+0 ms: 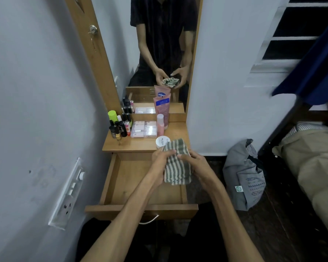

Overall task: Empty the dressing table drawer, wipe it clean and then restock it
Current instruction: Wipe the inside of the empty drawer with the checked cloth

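The wooden drawer (121, 178) of the dressing table stands pulled out with nothing visible inside it. Above its right half I hold a green-and-white striped cloth (175, 167) between both hands. My left hand (162, 157) grips the cloth's left edge and my right hand (195, 163) grips its right edge. On the tabletop (136, 145) stand small dark bottles (119, 128), a green-capped bottle (113, 115), clear cosmetic boxes (144, 129), a pink tube (161, 106), a pink bottle (160, 124) and a white jar (161, 141).
A mirror (159, 44) rises behind the tabletop and reflects my arms and the cloth. A wall with a socket panel (68, 193) is close on the left. On the dark floor to the right are a grey bag (244, 178) and a bed edge (311, 157).
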The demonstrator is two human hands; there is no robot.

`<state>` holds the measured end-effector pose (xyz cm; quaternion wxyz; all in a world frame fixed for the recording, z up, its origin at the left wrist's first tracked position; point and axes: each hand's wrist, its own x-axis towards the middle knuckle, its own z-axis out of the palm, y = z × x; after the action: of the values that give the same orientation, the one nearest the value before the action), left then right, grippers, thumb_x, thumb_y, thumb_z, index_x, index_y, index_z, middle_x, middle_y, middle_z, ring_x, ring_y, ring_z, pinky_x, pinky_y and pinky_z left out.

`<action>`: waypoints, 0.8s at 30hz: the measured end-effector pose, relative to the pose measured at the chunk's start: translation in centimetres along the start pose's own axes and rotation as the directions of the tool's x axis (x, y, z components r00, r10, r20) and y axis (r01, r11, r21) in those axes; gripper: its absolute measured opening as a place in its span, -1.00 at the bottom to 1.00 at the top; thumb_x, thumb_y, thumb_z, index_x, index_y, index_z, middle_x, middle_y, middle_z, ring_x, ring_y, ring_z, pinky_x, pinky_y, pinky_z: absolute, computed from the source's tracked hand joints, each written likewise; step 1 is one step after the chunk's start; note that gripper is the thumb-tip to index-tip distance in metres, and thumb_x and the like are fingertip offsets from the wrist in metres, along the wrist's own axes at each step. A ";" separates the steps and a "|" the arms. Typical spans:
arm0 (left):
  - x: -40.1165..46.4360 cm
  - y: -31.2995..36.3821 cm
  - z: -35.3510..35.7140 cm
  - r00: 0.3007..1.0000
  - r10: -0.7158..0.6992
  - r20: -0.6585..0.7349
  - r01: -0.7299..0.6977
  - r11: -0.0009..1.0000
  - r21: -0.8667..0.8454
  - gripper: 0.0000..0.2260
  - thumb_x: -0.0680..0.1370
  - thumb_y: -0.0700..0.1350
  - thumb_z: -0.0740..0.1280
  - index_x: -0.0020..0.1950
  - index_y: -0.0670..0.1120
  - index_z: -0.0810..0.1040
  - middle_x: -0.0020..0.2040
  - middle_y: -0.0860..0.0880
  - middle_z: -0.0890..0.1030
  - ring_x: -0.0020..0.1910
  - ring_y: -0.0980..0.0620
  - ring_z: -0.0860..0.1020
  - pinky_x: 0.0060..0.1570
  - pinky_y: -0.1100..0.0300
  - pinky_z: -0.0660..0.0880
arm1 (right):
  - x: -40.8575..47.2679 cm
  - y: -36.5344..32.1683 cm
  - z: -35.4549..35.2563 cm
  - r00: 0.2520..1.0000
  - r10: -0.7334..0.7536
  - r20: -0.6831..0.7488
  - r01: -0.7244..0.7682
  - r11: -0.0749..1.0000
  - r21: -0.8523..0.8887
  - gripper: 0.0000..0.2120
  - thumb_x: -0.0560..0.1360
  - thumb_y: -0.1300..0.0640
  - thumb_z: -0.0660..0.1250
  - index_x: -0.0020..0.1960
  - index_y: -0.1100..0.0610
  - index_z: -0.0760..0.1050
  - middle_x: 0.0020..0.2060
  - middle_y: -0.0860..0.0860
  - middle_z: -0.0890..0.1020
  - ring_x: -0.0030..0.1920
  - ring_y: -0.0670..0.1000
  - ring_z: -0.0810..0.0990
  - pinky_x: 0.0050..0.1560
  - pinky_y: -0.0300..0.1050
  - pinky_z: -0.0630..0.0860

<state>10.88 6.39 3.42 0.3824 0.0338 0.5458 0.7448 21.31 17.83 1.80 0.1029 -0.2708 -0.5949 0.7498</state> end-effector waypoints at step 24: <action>3.5 0.9 -18.3 0.750 0.548 -0.371 0.288 0.234 0.929 -0.52 0.42 -0.11 0.44 0.28 -0.26 0.48 0.27 -0.25 0.49 0.25 -0.26 0.47 0.24 -0.19 0.43 | 4.0 6.4 9.4 0.789 -0.260 -0.557 -0.157 0.791 -0.592 -0.82 0.42 0.15 0.40 0.01 0.09 0.51 -0.16 -0.02 0.63 -0.14 0.06 0.62 -0.12 -0.09 0.48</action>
<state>-0.70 -5.99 -4.46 -0.0049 0.0537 0.9694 0.2395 14.05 10.15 -4.06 0.2182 -0.4994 -0.7451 0.3845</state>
